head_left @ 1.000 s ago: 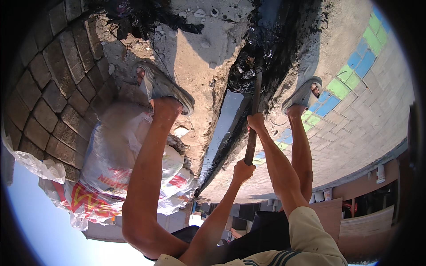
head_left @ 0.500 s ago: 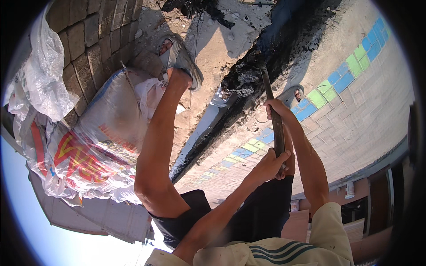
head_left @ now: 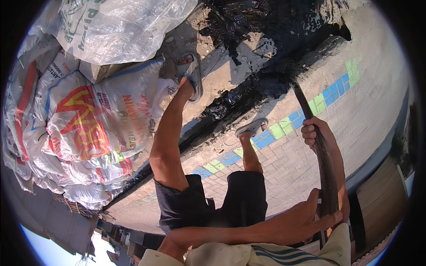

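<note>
Both my hands hold a long dark pole-like handle (head_left: 320, 155) that slants from my right side up to a channel of black sludge. My right hand (head_left: 317, 131) is wrapped round its middle. Closer to my body, my left hand (head_left: 326, 213) grips the thicker lower part, its forearm crossing in front of me. The handle's far end meets the wet black sludge (head_left: 270, 82), and whatever head it has cannot be made out there. A dark lump of sludge (head_left: 219, 106) lies in the channel nearby.
My sandalled feet straddle the narrow channel (head_left: 195, 142). Stuffed white sacks (head_left: 88, 119) are piled at the left. Black muck (head_left: 235, 22) is spread on the far ground. To the right runs brick paving (head_left: 284, 164) with a blue and green border (head_left: 277, 128).
My view has shifted. Both hands and the handle have moved right, the left hand also nearer my body. The handle's far end now lies farther right and slightly lower in view.
</note>
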{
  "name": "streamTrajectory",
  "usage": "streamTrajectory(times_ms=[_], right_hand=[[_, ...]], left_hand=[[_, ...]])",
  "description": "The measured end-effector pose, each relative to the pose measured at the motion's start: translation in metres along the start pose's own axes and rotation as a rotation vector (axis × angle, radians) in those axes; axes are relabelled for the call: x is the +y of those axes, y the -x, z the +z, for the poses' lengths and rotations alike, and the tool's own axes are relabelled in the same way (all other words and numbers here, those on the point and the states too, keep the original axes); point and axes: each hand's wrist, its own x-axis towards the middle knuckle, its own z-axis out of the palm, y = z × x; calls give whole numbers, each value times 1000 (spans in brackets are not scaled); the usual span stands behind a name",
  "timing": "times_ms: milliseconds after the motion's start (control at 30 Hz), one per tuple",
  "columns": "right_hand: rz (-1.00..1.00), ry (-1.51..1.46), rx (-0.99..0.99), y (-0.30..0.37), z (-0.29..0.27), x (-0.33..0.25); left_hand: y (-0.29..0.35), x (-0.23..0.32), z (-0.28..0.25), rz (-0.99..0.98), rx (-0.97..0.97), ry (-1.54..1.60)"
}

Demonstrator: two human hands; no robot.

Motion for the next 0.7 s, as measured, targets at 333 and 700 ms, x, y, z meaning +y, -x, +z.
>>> streamTrajectory(times_ms=[333,700], right_hand=[[-778,63,116,-37,163,96],[-1047,75,-44,-110,158,72]], left_hand=[[130,-60,-71,-231,724,-698],[55,-151,-198,194,988,-791]])
